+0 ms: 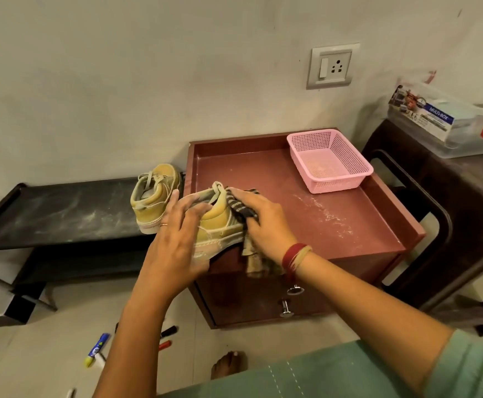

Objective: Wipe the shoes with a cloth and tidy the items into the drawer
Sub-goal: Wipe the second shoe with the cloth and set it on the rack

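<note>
— Surface?
— Reddish tabletop (263,173) over the drawers (234,300), dusty; pink basket (331,165) far right.
— Hands?
— Left hand (174,242) grips a tan shoe (220,222) at the near left edge. Right hand (266,222) clutches a striped cloth (240,208), pressed against that shoe's heel.
— Other shoe (154,193)?
— Standing left, on a black shelf (62,214), just beside the tabletop.

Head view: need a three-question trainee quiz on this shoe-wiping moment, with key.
1. True or false: the second shoe is upside down.
2. The left hand grips the held shoe. What does the right hand press against it? A) cloth B) brush C) sponge
3. Fill in: the second shoe stands on the black ____.
Key: 1 false; 2 A; 3 bench.
</note>
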{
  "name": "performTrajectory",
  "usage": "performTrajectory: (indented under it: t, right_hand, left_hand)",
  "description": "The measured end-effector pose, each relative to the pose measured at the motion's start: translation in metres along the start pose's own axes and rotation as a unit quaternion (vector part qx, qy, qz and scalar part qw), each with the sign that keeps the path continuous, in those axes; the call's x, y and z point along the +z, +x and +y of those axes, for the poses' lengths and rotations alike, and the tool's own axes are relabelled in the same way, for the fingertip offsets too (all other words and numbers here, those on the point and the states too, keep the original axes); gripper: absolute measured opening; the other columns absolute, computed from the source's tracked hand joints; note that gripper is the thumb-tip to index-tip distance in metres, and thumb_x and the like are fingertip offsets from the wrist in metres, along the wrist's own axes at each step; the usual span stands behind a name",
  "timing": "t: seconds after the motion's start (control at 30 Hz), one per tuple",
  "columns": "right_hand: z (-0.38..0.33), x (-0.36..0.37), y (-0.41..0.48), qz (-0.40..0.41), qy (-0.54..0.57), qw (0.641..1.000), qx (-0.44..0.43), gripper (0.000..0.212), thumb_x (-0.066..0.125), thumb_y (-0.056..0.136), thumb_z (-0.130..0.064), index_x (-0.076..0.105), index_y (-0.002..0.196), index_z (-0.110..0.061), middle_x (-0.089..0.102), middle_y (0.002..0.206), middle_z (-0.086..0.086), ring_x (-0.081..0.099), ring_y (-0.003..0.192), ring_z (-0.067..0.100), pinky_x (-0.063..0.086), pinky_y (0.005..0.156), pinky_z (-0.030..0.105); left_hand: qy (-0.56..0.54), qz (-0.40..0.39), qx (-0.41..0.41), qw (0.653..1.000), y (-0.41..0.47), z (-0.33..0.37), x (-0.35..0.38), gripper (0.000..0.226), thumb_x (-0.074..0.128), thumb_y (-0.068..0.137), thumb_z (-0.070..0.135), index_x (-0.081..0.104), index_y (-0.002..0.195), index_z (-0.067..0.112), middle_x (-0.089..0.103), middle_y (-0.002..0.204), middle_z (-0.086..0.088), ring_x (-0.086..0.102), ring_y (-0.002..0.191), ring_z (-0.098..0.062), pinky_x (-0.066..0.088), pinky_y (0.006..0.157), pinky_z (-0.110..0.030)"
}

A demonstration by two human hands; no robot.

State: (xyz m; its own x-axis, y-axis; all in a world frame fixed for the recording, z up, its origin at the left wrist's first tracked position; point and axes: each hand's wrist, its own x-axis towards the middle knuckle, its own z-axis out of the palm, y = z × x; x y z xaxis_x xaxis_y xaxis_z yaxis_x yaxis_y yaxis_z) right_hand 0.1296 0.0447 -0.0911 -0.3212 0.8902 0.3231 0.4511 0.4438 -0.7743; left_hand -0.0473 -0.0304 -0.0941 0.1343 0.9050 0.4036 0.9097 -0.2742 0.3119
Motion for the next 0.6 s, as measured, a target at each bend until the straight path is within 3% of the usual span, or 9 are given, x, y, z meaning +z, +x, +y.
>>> performTrajectory:
  t: [0.1, 0.2, 0.3, 0.37, 0.43, 0.5, 0.6]
  right_hand:
    - [0.007, -0.002, 0.002, -0.041, -0.025, 0.998, -0.043, 0.065, 0.045, 0.074, 0.015, 0.055, 0.130, -0.017, 0.055, 0.133, 0.002, 0.044, 0.124, 0.007, 0.025, 0.108, 0.012]
    - [0.037, -0.021, 0.016, -0.075, -0.154, 0.983, 0.068, 0.057, 0.044, 0.082, 0.006, 0.054, 0.130, -0.023, 0.056, 0.132, 0.005, 0.052, 0.121, 0.023, 0.037, 0.105, 0.028]
    - [0.038, -0.027, 0.022, 0.005, -0.103, 0.988, 0.117, 0.057, 0.046, 0.084, 0.007, 0.051, 0.133, -0.020, 0.055, 0.132, 0.007, 0.053, 0.120, 0.023, 0.034, 0.103, 0.022]
    - [0.024, -0.020, 0.022, 0.039, -0.036, 0.993, 0.105, 0.060, 0.047, 0.082, 0.010, 0.047, 0.135, -0.019, 0.057, 0.129, 0.008, 0.055, 0.116, 0.022, 0.034, 0.093, 0.011]
    - [0.011, -0.008, 0.017, 0.015, 0.014, 0.997, 0.078, 0.062, 0.048, 0.081, 0.012, 0.048, 0.134, -0.020, 0.060, 0.124, 0.009, 0.058, 0.110, 0.021, 0.038, 0.090, 0.013]
    - [0.000, 0.006, 0.004, -0.026, 0.025, 0.999, 0.020, 0.062, 0.049, 0.078, 0.013, 0.052, 0.130, -0.021, 0.061, 0.123, 0.005, 0.057, 0.111, 0.016, 0.040, 0.097, 0.020]
    - [0.007, 0.008, -0.002, -0.034, -0.025, 0.998, -0.047, 0.064, 0.049, 0.075, 0.014, 0.054, 0.129, -0.019, 0.056, 0.131, 0.002, 0.049, 0.122, 0.015, 0.032, 0.109, 0.025]
  left_hand:
    - [-0.006, -0.008, 0.001, 1.000, -0.002, -0.004, -0.004, 0.087, 0.084, 0.063, 0.009, 0.035, 0.131, 0.029, 0.022, 0.151, 0.001, 0.003, 0.148, -0.025, 0.023, 0.107, -0.037]
    - [-0.024, -0.018, -0.012, 0.999, -0.005, -0.005, -0.009, 0.085, 0.084, 0.064, 0.010, 0.036, 0.131, 0.032, 0.017, 0.153, 0.003, -0.002, 0.148, -0.020, 0.028, 0.108, -0.043]
    - [0.012, -0.020, -0.056, 0.998, -0.004, -0.006, -0.011, 0.090, 0.085, 0.062, 0.012, 0.033, 0.134, 0.030, 0.006, 0.158, 0.000, -0.009, 0.148, -0.018, 0.029, 0.109, -0.050]
    - [0.087, 0.003, -0.084, 0.993, -0.003, -0.002, -0.005, 0.097, 0.085, 0.057, 0.009, 0.031, 0.136, 0.025, 0.006, 0.158, -0.009, -0.007, 0.148, -0.027, 0.017, 0.113, -0.055]
    - [0.155, 0.040, -0.090, 0.983, -0.001, 0.006, 0.007, 0.105, 0.081, 0.055, 0.000, 0.028, 0.144, 0.019, 0.010, 0.157, -0.019, -0.001, 0.146, -0.038, 0.011, 0.112, -0.059]
    - [0.193, 0.069, -0.084, 0.975, 0.001, 0.015, 0.019, 0.113, 0.075, 0.055, -0.008, 0.022, 0.151, 0.019, 0.012, 0.156, -0.023, 0.003, 0.144, -0.044, 0.013, 0.110, -0.063]
    - [0.206, 0.086, -0.082, 0.971, 0.002, 0.010, 0.026, 0.114, 0.075, 0.057, -0.008, 0.022, 0.152, 0.023, 0.014, 0.155, -0.022, 0.003, 0.143, -0.046, 0.015, 0.109, -0.064]
